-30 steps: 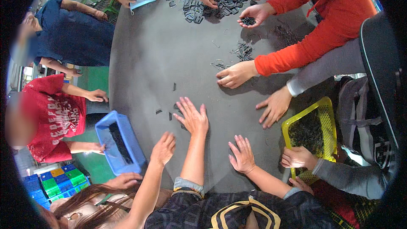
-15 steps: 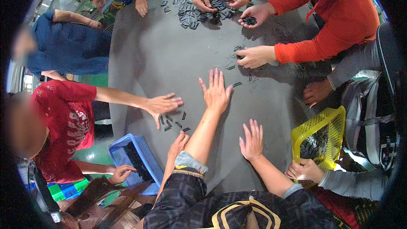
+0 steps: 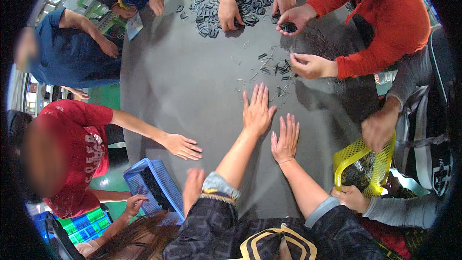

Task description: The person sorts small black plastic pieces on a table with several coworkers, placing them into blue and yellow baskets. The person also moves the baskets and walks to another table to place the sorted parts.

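My left hand [image 3: 257, 110] lies flat on the grey table [image 3: 183, 82] with its fingers spread and holds nothing. Its fingertips reach the near edge of a scatter of small black parts and thin wire pieces [image 3: 274, 74]. My right hand [image 3: 286, 137] is also flat and open, just right of and behind the left one, touching the bare tabletop. A bigger heap of black parts [image 3: 240, 2] lies at the far side of the table.
Several other people work around the table. A person in red reaches a hand [image 3: 182, 145] in from the left; one in a red sleeve [image 3: 313, 65] picks at the scatter. A blue basket [image 3: 154, 190] and a yellow basket [image 3: 361, 163] sit at the near edge.
Both my hands have slid forward and to the right, up to the scattered parts. The hand of the person in red has drawn back to the left, and the blue basket has shifted right.
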The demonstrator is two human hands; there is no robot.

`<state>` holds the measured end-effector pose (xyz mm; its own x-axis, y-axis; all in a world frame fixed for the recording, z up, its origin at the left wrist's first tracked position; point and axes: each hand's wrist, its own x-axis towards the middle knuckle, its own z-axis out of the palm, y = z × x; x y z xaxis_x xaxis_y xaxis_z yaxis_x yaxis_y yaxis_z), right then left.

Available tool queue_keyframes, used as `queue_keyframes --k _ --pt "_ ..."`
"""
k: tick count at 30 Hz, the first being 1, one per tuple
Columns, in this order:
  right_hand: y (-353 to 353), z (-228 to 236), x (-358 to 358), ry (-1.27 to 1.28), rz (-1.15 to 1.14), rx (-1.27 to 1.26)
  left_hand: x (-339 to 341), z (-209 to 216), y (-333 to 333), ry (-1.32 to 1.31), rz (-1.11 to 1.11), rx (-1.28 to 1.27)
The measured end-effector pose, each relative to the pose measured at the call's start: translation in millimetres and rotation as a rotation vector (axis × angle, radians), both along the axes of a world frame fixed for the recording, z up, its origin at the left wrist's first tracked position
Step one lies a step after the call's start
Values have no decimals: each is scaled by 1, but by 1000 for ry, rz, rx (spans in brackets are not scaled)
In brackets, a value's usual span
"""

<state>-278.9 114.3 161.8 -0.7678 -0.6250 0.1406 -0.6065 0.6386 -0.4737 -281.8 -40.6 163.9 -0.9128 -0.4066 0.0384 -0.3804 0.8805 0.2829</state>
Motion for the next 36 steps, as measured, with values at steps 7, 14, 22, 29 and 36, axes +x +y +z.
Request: queue_keyframes --k 7,14,22,29,36 --pt "-3 1 1 13 -60 -36 93 3 49 -74 336 108" --pt "12 8 3 -25 4 -19 107 0 -13 -174 537 -19" --pt "11 10 9 -13 113 39 56 7 -19 -109 -39 3" --pt "13 12 10 -30 62 63 73 -10 -105 -51 477 -186" --pt "10 11 11 -1 39 23 -31 -4 -121 89 123 -4"
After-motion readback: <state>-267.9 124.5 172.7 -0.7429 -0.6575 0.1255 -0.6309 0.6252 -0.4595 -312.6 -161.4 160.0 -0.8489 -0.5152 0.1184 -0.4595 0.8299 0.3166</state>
